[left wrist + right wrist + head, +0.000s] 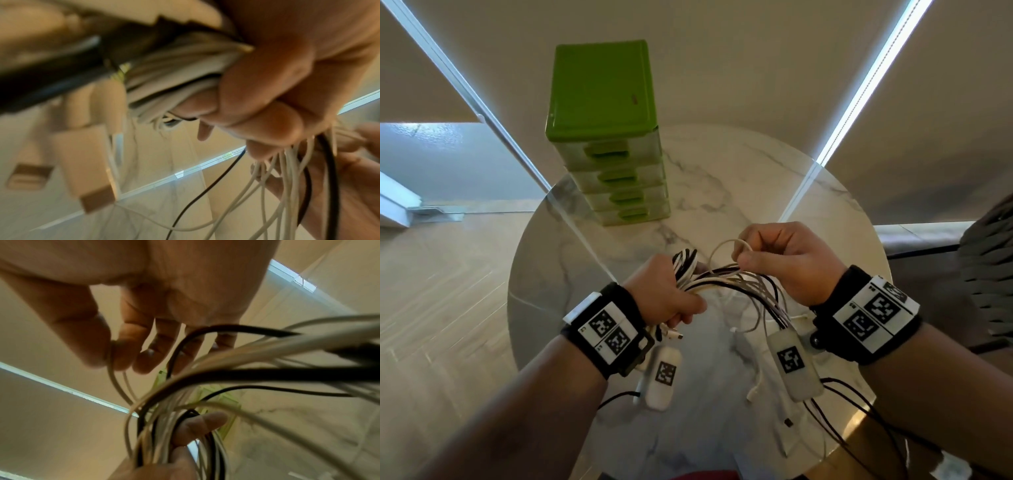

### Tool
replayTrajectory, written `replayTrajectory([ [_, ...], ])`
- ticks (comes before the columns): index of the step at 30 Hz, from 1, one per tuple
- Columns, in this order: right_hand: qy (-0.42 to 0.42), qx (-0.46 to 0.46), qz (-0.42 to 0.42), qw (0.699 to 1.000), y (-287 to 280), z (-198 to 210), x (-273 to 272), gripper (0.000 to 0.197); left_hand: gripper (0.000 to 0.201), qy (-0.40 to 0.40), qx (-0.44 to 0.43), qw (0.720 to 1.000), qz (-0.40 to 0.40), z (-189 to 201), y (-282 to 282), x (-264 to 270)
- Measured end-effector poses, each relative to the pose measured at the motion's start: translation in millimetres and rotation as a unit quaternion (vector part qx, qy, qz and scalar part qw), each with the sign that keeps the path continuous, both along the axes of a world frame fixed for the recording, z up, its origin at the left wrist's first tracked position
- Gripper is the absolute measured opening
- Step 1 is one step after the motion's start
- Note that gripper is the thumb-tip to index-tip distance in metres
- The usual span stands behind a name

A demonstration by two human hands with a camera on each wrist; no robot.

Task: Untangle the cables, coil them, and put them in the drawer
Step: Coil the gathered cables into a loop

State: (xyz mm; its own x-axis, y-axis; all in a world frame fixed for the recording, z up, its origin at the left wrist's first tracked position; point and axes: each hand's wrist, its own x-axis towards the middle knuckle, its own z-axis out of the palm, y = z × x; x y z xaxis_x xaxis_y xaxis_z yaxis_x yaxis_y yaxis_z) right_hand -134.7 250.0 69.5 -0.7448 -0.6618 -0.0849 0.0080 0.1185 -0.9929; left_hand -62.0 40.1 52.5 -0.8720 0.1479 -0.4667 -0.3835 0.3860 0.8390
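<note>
A tangled bundle of white and black cables [709, 279] hangs above the round marble table [722, 178]. My left hand [671, 298] grips the bundle [174, 84] in a fist, with plug ends [671, 334] sticking out below it. To its right, my right hand [777, 257] pinches a thin white cable loop [726, 250] between thumb and forefinger [107, 353]; its other fingers are loosely curled. Loose strands [226, 378] trail down toward the table's near edge. The green drawer unit [606, 137] stands at the back of the table, all its drawers closed.
Small white tagged modules [664, 373] [794, 363] hang under both wrists. Loose cable ends [753, 390] and black wires [859, 418] lie on the near right of the table. Wooden floor lies to the left, a dark woven seat [989, 267] at the right.
</note>
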Motion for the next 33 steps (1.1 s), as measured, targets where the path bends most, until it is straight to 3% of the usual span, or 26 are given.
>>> replayTrajectory([
  [5, 0.022, -0.050, 0.129, 0.990, 4, 9, 2, 0.014, 0.017, 0.023, 0.005, 0.999, -0.025, 5, 6, -2],
  [8, -0.015, -0.091, 0.178, 0.980, -3, 11, 0, 0.035, 0.018, 0.021, 0.007, 0.999, -0.040, 8, 6, -2],
  [10, -0.036, -0.087, 0.170, 0.981, -3, 10, -2, 0.046, 0.024, 0.023, 0.013, 0.999, -0.038, 8, 4, -3],
  [14, -0.068, -0.050, 0.057, 0.995, 5, 9, -5, 0.044, 0.031, 0.024, 0.032, 0.999, -0.013, 6, -2, -1],
  [17, -0.002, 0.035, -0.055, 0.998, 17, 4, -8, 0.019, 0.041, 0.031, 0.048, 0.998, 0.034, 1, -14, 0],
  [21, 0.151, 0.244, -0.054, 0.956, 27, -18, -5, 0.043, 0.045, 0.041, 0.080, 0.994, 0.056, 4, -21, -2],
  [24, 0.178, 0.324, -0.092, 0.925, 28, -32, -5, 0.042, 0.038, 0.051, 0.075, 0.994, 0.060, 7, -21, -5],
  [28, 0.098, 0.313, -0.188, 0.926, 29, -37, -13, 0.035, 0.039, 0.050, 0.082, 0.994, 0.052, 6, -23, -3],
  [31, -0.029, 0.233, -0.241, 0.942, 21, -42, -15, 0.021, 0.011, 0.035, 0.112, 0.992, 0.051, 0, -23, 1],
  [33, -0.131, 0.150, -0.258, 0.945, 14, -47, -14, 0.016, 0.013, 0.027, 0.128, 0.990, 0.055, -4, -21, 2],
])
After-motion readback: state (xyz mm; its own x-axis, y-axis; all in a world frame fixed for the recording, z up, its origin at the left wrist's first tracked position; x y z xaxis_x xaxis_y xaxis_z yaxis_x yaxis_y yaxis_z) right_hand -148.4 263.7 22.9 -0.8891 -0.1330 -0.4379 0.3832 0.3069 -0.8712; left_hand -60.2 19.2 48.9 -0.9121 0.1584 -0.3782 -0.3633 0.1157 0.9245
